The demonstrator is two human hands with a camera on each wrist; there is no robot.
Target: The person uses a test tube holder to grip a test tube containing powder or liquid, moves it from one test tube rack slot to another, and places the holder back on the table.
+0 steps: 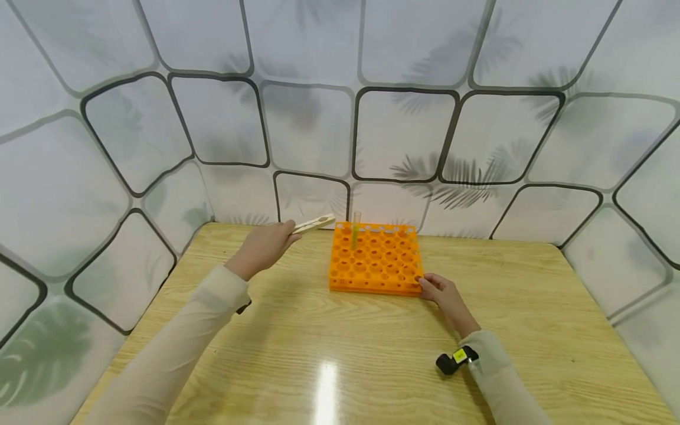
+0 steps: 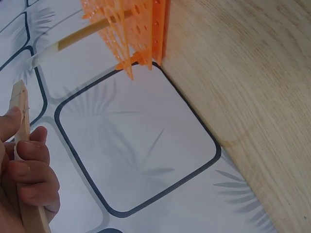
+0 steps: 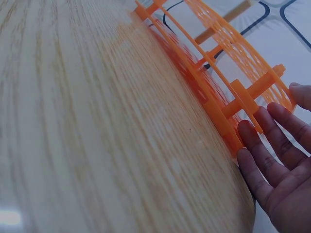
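My left hand (image 1: 267,245) grips a wooden test tube clamp (image 1: 314,224), its tip pointing right toward a glass test tube (image 1: 355,230). In the left wrist view, the fingers wrap round the clamp (image 2: 24,121), with the thumb along its side. A gap shows between the clamp tip and the upper end of the tube. The tube holds yellow liquid and stands upright at the back left of an orange test tube rack (image 1: 375,284). My right hand (image 1: 444,297) holds the rack's front right corner, thumb at the top plate and fingers against the end.
The rack rests on a light wooden table (image 1: 297,342) toward its back edge. Close behind stands a patterned fabric wall (image 1: 308,130), which also rises on both sides. A black wrist camera (image 1: 451,361) sits on the right wrist, over the table.
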